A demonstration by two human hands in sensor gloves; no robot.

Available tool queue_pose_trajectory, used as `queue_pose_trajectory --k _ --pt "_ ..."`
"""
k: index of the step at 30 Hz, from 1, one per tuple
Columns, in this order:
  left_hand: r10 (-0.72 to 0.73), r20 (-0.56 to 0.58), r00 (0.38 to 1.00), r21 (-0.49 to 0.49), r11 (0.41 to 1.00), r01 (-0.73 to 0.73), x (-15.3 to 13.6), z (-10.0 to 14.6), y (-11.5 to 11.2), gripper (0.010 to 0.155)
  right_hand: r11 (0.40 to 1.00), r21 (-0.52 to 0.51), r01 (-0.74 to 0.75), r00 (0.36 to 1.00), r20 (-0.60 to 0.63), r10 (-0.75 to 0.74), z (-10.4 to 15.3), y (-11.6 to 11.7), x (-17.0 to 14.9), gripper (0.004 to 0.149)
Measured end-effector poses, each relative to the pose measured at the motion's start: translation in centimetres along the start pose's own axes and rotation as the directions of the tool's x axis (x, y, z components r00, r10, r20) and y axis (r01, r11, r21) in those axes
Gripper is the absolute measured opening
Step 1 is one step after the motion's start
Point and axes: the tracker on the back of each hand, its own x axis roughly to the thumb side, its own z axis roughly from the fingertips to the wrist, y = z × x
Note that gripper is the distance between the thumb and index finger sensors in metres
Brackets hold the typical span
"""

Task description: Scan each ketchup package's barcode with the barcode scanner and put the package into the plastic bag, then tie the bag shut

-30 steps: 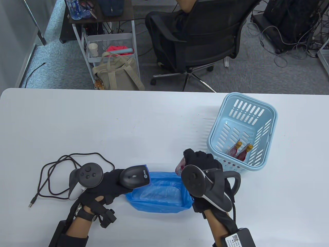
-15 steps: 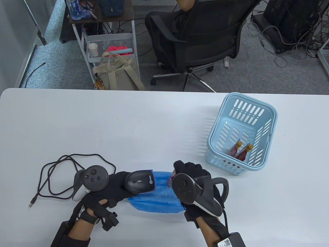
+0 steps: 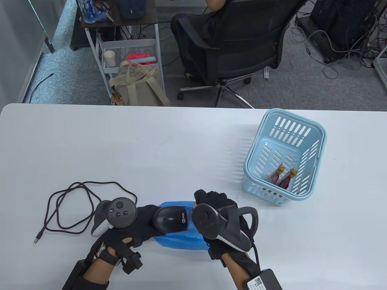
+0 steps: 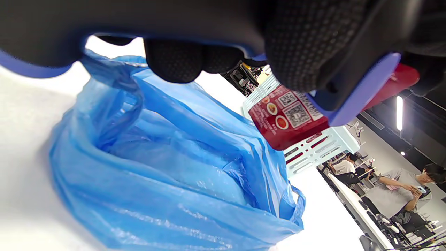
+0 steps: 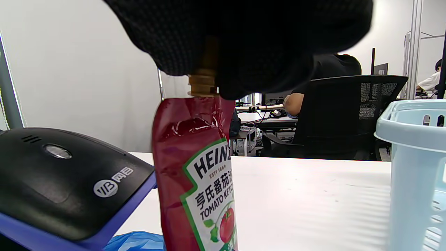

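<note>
At the far left of the white desk (image 3: 169,142), a loose black cable (image 3: 69,208) is seen lying in loops, its plug end free. Next to it, the left hand (image 3: 136,223) is wrapped around the handle of a black barcode scanner with a blue-edged nose (image 3: 170,220), whose head is pointed to the right, toward the package. Beneath and between both hands, a thin blue plastic bag (image 3: 181,240) is spread on the desk with its mouth gaping upward. Just right of the scanner, a red soft ketchup pouch with a gold screw cap (image 5: 198,174) is pinched at its capped neck by the right hand (image 3: 217,208) and hung above the bag's mouth. Its long axis is held close to vertical, cap up and sealed base down; the printed codes on its back (image 4: 291,116) are turned toward the scanner, the brand label away from it. The scanning step is judged to be in hand, with this package not yet bagged. The next move would call for the code face to be kept square to the scanner's window, after which the pouch could be lowered base-first into the open bag. Further right, two more ketchup pouches (image 3: 282,176) are left in the pale blue slotted plastic basket (image 3: 314,142), so several rounds remain before the bag can be tied.
</note>
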Motion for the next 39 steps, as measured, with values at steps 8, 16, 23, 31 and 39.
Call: queue_pose_trajectory --k 8,16,23,31,39 --pt "0.001 -0.007 1.0 -0.008 1.0 -0.001 0.1 0.0 0.1 0.05 1.0 0.003 0.003 1.0 0.007 -0.003 -0.2 0.1 0.3 0.045" --pt "0.004 -0.009 1.0 -0.003 1.0 -0.004 0.1 0.0 0.2 0.05 1.0 0.003 0.002 1.0 0.011 -0.002 -0.2 0.2 0.5 0.045" --pt "0.012 -0.018 1.0 0.02 1.0 -0.012 -0.1 0.2 0.6 0.05 1.0 0.003 0.004 1.0 0.01 -0.004 0.0 0.2 0.4 0.045" --pt "0.059 -0.039 0.997 0.061 0.997 -0.057 -0.9 0.6 1.7 0.051 1.0 0.025 -0.017 1.0 0.0 0.017 0.8 0.8 -0.3 0.045" --pt "0.082 -0.056 0.995 0.083 0.994 -0.077 -1.5 0.9 2.3 0.051 0.998 0.061 -0.035 0.999 -0.015 0.036 1.4 2.0 -1.1 0.045"
